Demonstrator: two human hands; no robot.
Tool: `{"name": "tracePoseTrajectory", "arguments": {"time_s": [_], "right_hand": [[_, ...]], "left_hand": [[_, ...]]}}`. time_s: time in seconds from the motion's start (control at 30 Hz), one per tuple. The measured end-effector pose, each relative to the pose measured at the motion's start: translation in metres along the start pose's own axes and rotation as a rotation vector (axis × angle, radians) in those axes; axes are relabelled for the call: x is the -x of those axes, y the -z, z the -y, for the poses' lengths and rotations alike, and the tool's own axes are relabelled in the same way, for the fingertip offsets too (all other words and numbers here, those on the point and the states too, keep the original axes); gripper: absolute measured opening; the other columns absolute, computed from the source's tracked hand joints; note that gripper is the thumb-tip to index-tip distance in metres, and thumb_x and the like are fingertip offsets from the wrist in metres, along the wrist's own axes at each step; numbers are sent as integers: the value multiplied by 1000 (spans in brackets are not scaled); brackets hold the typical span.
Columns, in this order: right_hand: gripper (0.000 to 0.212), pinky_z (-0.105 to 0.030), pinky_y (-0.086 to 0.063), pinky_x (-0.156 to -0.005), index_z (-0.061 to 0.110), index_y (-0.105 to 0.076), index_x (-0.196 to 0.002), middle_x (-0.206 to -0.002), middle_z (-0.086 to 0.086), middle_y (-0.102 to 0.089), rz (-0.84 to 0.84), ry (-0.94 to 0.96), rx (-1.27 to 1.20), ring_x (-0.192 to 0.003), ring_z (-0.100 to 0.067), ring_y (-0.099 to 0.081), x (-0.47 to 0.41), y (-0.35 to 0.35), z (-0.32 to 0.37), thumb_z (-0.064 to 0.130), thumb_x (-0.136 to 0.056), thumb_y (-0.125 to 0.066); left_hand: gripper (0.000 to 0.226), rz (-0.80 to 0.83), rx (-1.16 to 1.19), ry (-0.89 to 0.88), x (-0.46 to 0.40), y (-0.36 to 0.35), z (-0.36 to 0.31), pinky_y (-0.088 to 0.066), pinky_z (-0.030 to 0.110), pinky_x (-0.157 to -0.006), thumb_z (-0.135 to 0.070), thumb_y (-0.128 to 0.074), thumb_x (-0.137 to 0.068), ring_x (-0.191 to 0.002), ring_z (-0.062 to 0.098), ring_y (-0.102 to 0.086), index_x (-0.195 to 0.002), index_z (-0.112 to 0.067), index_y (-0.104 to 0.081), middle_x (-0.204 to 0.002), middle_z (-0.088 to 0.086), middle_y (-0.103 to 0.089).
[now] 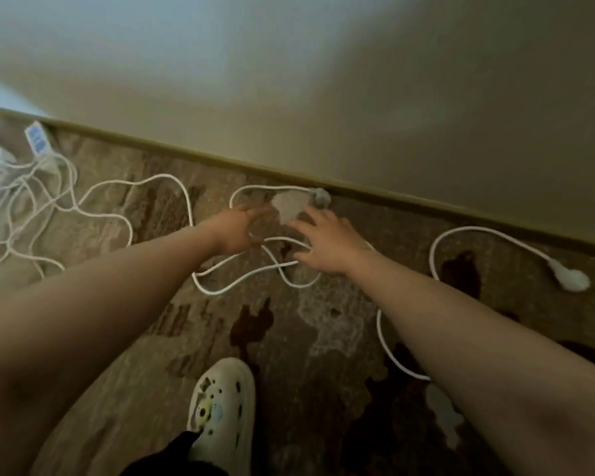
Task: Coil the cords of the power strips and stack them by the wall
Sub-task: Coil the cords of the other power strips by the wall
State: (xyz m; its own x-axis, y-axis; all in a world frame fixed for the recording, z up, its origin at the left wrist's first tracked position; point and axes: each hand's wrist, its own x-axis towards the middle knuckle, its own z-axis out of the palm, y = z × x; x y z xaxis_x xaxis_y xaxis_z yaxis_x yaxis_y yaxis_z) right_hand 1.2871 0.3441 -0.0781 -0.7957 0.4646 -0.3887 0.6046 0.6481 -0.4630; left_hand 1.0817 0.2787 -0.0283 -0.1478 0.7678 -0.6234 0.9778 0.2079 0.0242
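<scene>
Shoe: white clog (pixel 222 412), 6 o'clock.
Hands: left hand (pixel 236 230) and right hand (pixel 327 243), fingers spread, grasping nothing, over white cord (pixel 255 269) loops.
Power strips: power strips (pixel 37 140) at 10 o'clock, beside wall (pixel 323 97).
Risk: crossed loops likely knot if pulled.

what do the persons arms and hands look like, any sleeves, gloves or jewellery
Both forearms are bare, with no sleeves in view. The left hand and right hand wear no gloves, and no watch, bracelet or ring shows, though the picture is blurred. Lower down, a pale perforated clog is on one foot, with dark fabric at the ankle.
</scene>
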Motion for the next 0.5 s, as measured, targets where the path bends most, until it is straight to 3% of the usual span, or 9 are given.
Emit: {"name": "tracePoseTrajectory", "arguments": {"time_s": [0.13,0.27,0.33,0.43,0.5], "right_hand": [[84,-55,-27,-111,39,-21,-153,-164,-5,-13,95,-16,140,-144,-36,-25,-28,-41,21,72,-83,-53],[51,-45,-40,-96,29,-53,-135,-142,-12,-39,-72,-22,288,-125,-35,-42,-20,-63,24,54,-91,-57],[38,-41,-42,-87,26,-65,-122,-126,-9,-47,-150,-27,270,-114,-32,-47,-14,-59,21,49,-94,-54],[36,-36,-44,-76,24,-70,-109,-113,-4,-61,-243,-77,253,-108,-28,-52,-10,-41,15,47,-100,-44],[36,-35,-40,-68,24,-67,-101,-103,-2,-66,-321,-148,208,-102,-26,-56,-8,-27,10,49,-101,-41]], "left_hand": [[76,-13,140,30,-13,-54,34,-30,46,-112,-51,-55,-87,-139,35,-29,-149,-23,-23,-157,9,-20],[64,-249,306,-27,-4,-92,47,-40,44,-104,-54,-48,-89,-132,29,-41,-145,-29,-28,-159,0,-11],[63,-276,307,-94,5,-94,47,-47,45,-96,-58,-46,-87,-120,26,-53,-142,-35,-28,-158,-6,-9],[61,-284,376,-153,15,-89,47,-48,40,-91,-59,-51,-86,-104,25,-60,-138,-30,-36,-147,0,-29],[52,-290,396,-165,21,-88,41,-45,36,-91,-50,-55,-88,-105,26,-56,-130,-21,-45,-129,6,-46]]}}
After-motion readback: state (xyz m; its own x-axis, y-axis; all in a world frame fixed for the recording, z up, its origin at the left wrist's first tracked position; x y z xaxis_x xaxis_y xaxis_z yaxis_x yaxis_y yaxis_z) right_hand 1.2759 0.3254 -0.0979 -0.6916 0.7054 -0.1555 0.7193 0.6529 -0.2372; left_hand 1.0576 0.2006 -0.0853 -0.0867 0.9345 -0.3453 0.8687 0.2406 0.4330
